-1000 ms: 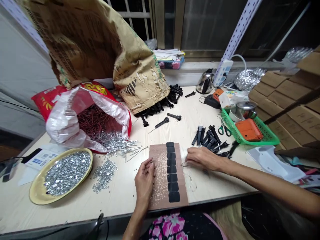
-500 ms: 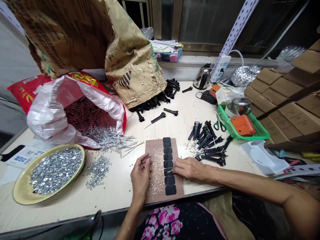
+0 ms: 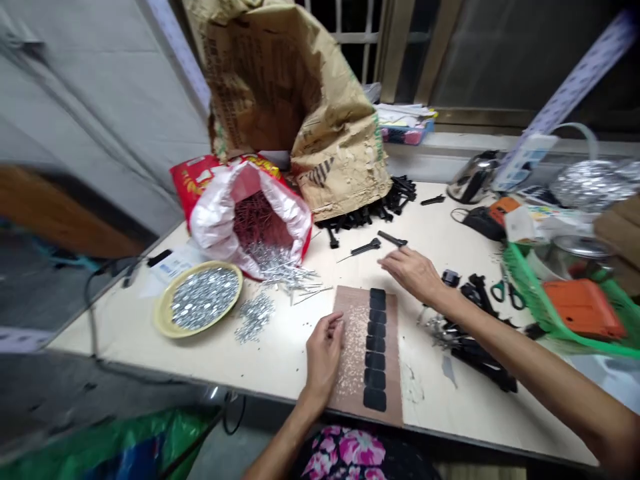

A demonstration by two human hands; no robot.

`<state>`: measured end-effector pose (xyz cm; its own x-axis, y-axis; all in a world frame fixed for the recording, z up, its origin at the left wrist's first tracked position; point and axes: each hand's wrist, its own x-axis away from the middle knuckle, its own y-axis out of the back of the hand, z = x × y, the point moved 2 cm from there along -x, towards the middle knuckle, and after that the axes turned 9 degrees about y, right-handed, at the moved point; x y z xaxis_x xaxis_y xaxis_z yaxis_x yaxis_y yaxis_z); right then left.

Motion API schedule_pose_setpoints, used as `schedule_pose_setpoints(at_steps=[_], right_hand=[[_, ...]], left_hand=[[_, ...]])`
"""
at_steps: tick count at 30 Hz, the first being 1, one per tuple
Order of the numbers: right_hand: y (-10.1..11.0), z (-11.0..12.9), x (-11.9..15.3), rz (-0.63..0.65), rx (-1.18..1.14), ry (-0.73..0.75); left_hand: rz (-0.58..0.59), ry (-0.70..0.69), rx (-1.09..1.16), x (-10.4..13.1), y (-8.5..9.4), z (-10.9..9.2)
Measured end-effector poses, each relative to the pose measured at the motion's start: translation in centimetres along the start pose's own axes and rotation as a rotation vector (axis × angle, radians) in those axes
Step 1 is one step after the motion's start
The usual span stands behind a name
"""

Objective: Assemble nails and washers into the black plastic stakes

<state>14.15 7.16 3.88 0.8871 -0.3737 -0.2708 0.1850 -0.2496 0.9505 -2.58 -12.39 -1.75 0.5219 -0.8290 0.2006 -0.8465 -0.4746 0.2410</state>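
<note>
A brown board lies at the table's front edge, with a column of black rounded squares along its right side. My left hand rests at the board's left edge, its fingers curled together; whatever they hold, if anything, is hidden. My right hand is over the table beyond the board's top right corner, fingers stretched forward, near a loose black plastic part. Left of that part lies another black part with a thin pin sticking out. No object shows in my right hand.
A yellow dish of metal washers and a pile of washers sit at the left. Behind are a red-white bag of nails and a paper sack. At right are black parts, scissors and a green basket.
My right hand has left the black squares and moved forward toward the loose black parts. My left hand stays by the board. The camera view has turned left.
</note>
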Motion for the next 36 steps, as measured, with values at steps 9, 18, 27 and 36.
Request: schedule_pose_setpoints(at_steps=[9,18,27,36], right_hand=[[-10.2,-0.9,-8.4,0.123,-0.095,0.148],[-8.1,-0.5,-6.6,0.040,-0.175,-0.116],[-1.5,6.1,-3.8,-0.198,-0.515,-0.134],[1.4,16.1,-3.3,-0.240,-0.787,-0.051]], left_hand=[[-0.451,-0.303,-0.665,-0.2,11.2,2.5],[-0.497,-0.261,-1.154,-3.9,11.2,1.9],[-0.551,-0.305,-0.922,-4.9,11.4,1.6],[-0.073,0.271,0.584,-2.6,8.7,-0.7]])
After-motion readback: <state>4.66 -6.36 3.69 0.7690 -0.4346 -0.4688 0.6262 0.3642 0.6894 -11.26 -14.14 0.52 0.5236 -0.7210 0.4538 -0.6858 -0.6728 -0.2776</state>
